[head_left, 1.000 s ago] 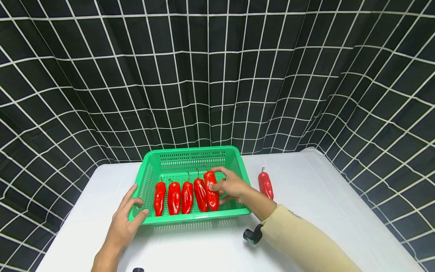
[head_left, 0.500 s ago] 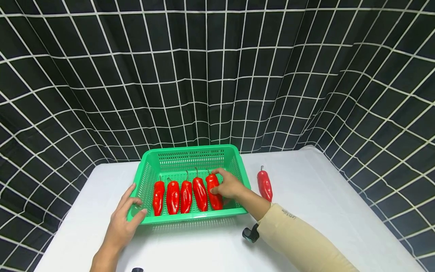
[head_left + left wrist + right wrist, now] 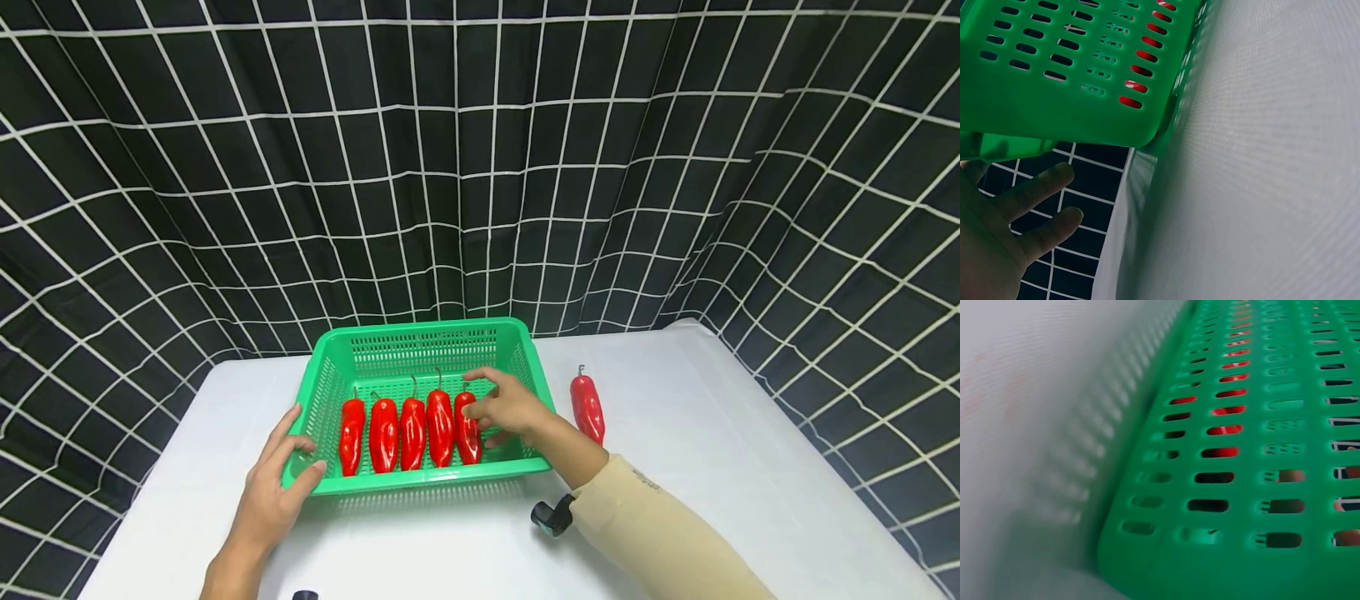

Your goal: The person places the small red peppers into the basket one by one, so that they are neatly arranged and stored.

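Note:
Several red peppers (image 3: 412, 433) lie side by side in the green plastic basket (image 3: 420, 481). My right hand (image 3: 510, 407) reaches over the basket's right side, its fingers spread loosely about the rightmost pepper (image 3: 468, 446). The thumb overlaps that pepper, and the index finger extends past its stem end. At the basket's left front corner is my left hand (image 3: 276, 492), fingers apart and relaxed at the rim. In the left wrist view, fingers of the left hand (image 3: 1029, 212) show spread beside the basket. Through the slots in the right wrist view, red peppers (image 3: 1225, 430) and bits of the right hand show.
One more red pepper (image 3: 587, 407) lies on the white tabletop (image 3: 675, 417) right of the basket. A dark grid-patterned curtain (image 3: 480, 167) rises behind and on both sides. A black device (image 3: 553, 517) sits at the right wrist.
The rightmost pepper has gone from my right hand's hold down into the basket, and its lower end has swung left, in line with the others. My left hand stays put.

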{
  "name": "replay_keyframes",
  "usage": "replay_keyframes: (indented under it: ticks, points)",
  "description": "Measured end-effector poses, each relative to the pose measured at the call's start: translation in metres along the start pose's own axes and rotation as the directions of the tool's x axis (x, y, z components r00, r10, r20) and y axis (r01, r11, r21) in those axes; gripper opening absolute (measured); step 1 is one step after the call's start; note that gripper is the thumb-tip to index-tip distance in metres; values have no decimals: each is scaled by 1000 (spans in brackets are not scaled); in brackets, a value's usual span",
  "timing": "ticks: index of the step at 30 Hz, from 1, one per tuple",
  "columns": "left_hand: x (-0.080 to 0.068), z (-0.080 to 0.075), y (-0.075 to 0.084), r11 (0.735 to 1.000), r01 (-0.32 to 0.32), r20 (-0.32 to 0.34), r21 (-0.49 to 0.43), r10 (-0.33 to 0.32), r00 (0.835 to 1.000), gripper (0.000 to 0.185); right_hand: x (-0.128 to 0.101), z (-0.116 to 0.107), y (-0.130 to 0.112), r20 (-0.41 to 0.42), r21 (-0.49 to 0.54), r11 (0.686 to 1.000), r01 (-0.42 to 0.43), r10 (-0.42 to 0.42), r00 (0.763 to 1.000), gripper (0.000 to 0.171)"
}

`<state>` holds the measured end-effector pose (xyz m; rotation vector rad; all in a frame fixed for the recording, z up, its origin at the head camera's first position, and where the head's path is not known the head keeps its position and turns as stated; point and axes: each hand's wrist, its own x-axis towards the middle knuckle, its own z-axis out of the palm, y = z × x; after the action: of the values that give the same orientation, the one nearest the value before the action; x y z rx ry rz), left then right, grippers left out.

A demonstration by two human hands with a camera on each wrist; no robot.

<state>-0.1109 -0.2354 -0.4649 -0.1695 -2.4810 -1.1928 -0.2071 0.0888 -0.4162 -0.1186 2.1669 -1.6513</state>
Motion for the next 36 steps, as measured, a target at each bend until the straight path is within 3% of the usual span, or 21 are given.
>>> replay_keyframes:
  ticks: [10,20,27,36]
  points:
    - [2,0,1,1000,-1,2,2,1,1000,12,-4,-8,-7,41,159,986,53,-60,997,53]
    - [1,0,0,1000,1,-5,-7,-1,1000,13,-19,-23,-9,25,365,917,161,-182,983,52]
    - [-1,-2,2,1000,-14,-7,-8,14,1000,12,-45,-40,-13,-11,378,893,243,-258,966,52]
    - [0,1,-1,1000,-13,-14,1,13,1000,12,-65,-64,-10,-82,323,904,282,-270,959,56]
